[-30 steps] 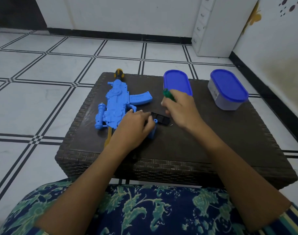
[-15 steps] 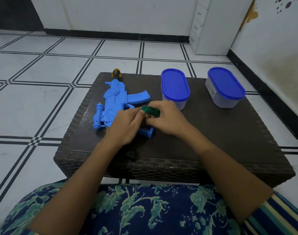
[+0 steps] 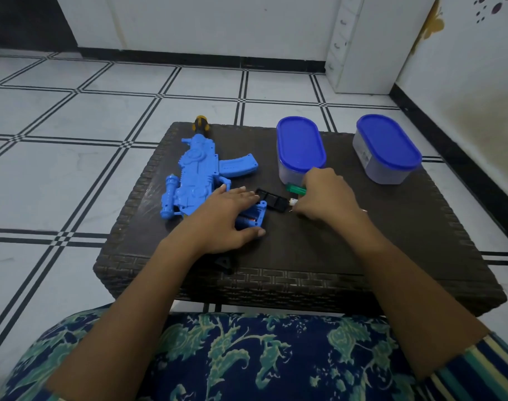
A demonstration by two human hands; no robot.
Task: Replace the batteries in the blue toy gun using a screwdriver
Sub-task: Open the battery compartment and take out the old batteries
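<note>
A white tiled floor [image 3: 73, 175] crossed by black lines surrounds a low dark woven wicker table [image 3: 348, 250]. The blue plastic toy gun [image 3: 200, 175] lies flat on its side on the table's left half. The left hand [image 3: 226, 218] rests on the gun's near end with its fingers laid out straight, pinning it down. Just past its fingertips the open battery compartment [image 3: 254, 217] shows cells inside. A black rectangular cover [image 3: 271, 199] lies just beside the compartment, between the two hands. The right hand [image 3: 325, 198], apart from the left, is curled round a green-handled screwdriver [image 3: 296, 189]. A small pale object [image 3: 292, 202] sits at its fingertips, too small to identify. Two oval clear tubs with blue lids stand behind, one near the right hand [image 3: 300, 146] and one well off to the right [image 3: 387, 146]. A yellow-and-black knob [image 3: 201, 124] shows beyond the gun's far end; whether it is part of the gun cannot be told. A small black triangular piece [image 3: 223, 263] sits at the table's near edge, close under the left forearm, and a careless sweep of that arm could knock it to the floor. With the right hand managing both the tool and a tiny part, the part could probably slip into the weave. The loose cover might also be nudged away.
</note>
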